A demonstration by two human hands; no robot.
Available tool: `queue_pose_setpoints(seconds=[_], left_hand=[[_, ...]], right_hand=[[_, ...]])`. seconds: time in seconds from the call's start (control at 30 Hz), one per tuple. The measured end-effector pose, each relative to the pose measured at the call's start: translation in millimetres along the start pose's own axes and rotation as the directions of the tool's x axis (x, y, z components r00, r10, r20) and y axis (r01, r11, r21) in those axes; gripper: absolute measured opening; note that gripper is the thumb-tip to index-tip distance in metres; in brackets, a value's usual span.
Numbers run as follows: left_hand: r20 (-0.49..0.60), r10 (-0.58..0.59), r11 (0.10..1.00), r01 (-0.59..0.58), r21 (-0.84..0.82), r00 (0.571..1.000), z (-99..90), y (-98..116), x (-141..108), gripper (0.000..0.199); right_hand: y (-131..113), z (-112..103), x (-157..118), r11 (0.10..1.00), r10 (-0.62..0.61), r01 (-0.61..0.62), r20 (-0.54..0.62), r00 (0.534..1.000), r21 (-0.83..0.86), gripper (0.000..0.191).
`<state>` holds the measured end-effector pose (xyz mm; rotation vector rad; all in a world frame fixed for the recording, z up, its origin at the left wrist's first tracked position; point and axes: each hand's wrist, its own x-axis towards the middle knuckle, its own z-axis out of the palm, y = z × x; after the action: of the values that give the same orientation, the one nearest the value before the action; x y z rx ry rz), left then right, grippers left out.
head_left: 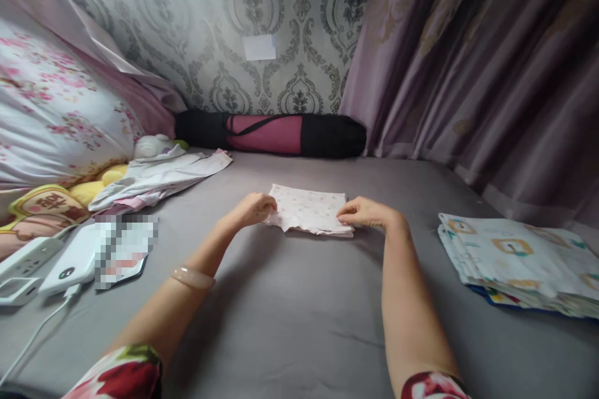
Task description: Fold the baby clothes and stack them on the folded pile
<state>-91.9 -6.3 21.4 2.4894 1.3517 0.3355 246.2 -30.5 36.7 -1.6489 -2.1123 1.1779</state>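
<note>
A small pair of pale pink patterned shorts [309,207] lies on the grey bed sheet [290,305], its waistband edge away from me and its leg openings nearer. My left hand [255,208] pinches the left side of the shorts, thumb and fingers closed on the cloth. At the opposite side, my right hand [367,212] grips the right edge between thumb and fingertips. Both forearms reach forward over the sheet, and a pale bangle [193,277] circles the left one.
On the right sits a stack of folded printed cloth [519,259]. A white power bank [77,265], cable and power strip [32,255] lie at left, near crumpled light clothing [163,171]. A black and maroon roll bag [269,133] rests against the wall.
</note>
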Motion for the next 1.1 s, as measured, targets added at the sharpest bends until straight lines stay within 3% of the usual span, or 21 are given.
queue_pose_setpoints(seconds=[0.1,0.2,0.23,0.37,0.47,0.6,0.8,1.0,1.1], left_hand=[[-0.104,-0.011,1.000,0.010,-0.002,0.995,9.8,12,10,0.036],[-0.155,0.055,0.998,-0.049,0.041,0.986,30.4,22,24,0.040],[-0.159,0.068,0.996,-0.059,0.063,0.985,37.9,26,29,0.040],[-0.086,-0.002,0.990,0.014,0.142,0.996,60.8,43,43,0.043],[-0.068,-0.052,0.976,0.065,0.207,0.996,69.8,51,48,0.046],[-0.061,-0.134,0.956,0.146,0.256,0.989,78.0,52,51,0.051],[0.021,-0.162,0.955,0.152,0.253,0.986,79.8,48,54,0.056],[-0.004,-0.128,0.965,0.126,0.232,0.992,66.9,54,56,0.047],[-0.055,-0.144,0.967,0.152,0.206,0.988,66.5,56,59,0.046]], right_hand=[[-15,12,12,0.989,-0.038,0.013,-0.175,0.984,-0.144,0.031],[-34,38,32,0.951,-0.113,-0.019,-0.402,0.909,-0.309,0.043],[-39,49,38,0.935,-0.129,-0.034,-0.428,0.895,-0.352,0.049],[-49,88,52,0.886,-0.126,-0.068,-0.379,0.917,-0.459,0.058],[-47,99,54,0.867,-0.119,-0.085,-0.370,0.922,-0.492,0.059],[-41,99,55,0.869,-0.067,-0.104,-0.322,0.944,-0.484,0.059],[-37,97,58,0.867,-0.030,-0.122,-0.296,0.955,-0.483,0.060],[-36,93,59,0.894,-0.039,-0.099,-0.296,0.954,-0.437,0.057],[-35,91,62,0.895,-0.092,-0.086,-0.370,0.925,-0.437,0.056]])
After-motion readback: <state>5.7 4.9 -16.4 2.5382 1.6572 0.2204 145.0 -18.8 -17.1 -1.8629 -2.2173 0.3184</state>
